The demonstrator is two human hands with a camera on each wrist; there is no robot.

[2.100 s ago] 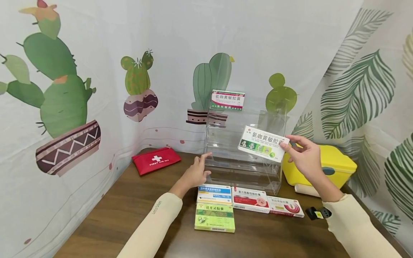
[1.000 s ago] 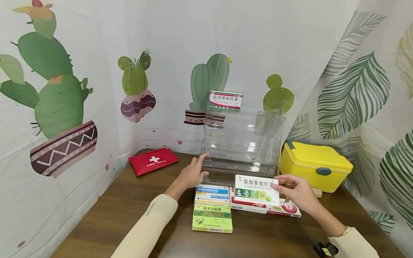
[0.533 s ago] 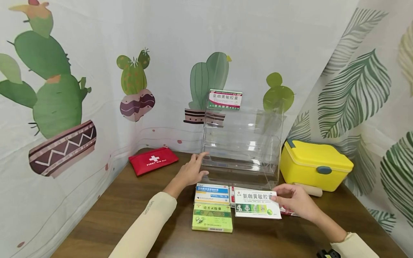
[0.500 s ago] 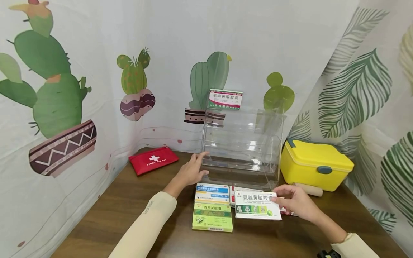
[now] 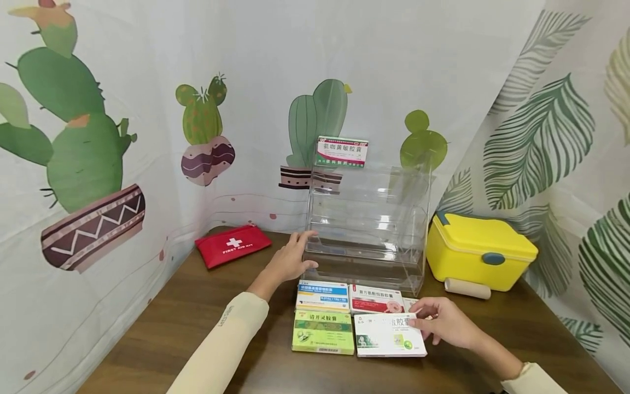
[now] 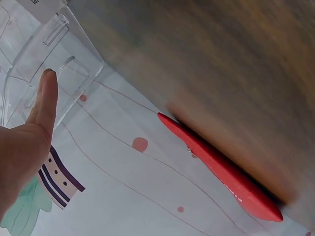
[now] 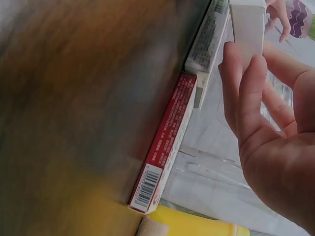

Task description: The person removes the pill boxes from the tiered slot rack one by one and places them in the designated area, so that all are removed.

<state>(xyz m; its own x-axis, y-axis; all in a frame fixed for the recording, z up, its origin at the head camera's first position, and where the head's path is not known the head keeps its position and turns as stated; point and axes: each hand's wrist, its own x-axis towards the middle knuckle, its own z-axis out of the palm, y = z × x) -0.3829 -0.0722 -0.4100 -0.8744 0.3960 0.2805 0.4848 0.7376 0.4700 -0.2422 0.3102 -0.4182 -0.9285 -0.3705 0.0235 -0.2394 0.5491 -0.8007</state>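
Observation:
My right hand (image 5: 445,323) pinches the right end of a white-and-green medicine box (image 5: 381,342), low over the table beside a lime-green medicine box (image 5: 323,332). The right wrist view shows the held box's white end (image 7: 248,29) between thumb and fingers. My left hand (image 5: 289,258) has its fingers extended at the left side of a clear stepped display rack (image 5: 369,235). A blue-and-white medicine box (image 5: 322,295) and a red-and-white medicine box (image 5: 376,300) lie in front of the rack. Another red-edged box (image 7: 165,137) lies to their right, mostly hidden in the head view.
A pink-and-green medicine box (image 5: 342,151) stands on the rack's top tier at the left. The red first aid pouch (image 5: 233,246) lies at the back left of the wooden table (image 5: 197,323). At the right are a yellow case (image 5: 479,251) and a beige roll (image 5: 467,288).
My right hand has brought the white-and-green box from in front of the rack down toward me, beside the lime-green box. My left hand has stayed at the rack's side.

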